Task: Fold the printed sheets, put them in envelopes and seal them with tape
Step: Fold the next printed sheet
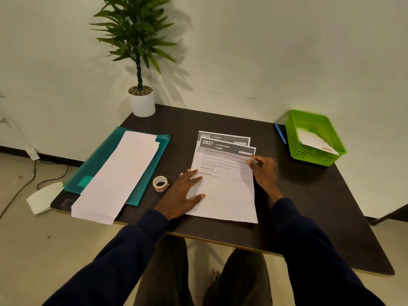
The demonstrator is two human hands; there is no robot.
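L grip [183, 193] lay flat on sheet [227, 195], fingers spread; R grip [263, 171] pinched its far right corner, lifted. Tape [160, 183] sat just left of L grip.

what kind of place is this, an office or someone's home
Most likely a small office or work corner, though a home desk is possible: a dark table against a bare wall, with printed sheets, envelopes on a green folder, and a tape roll.

Potted plant [142, 102] stands at table's [309, 195] far corner, blue pen [280, 133] beside green basket [295, 149].
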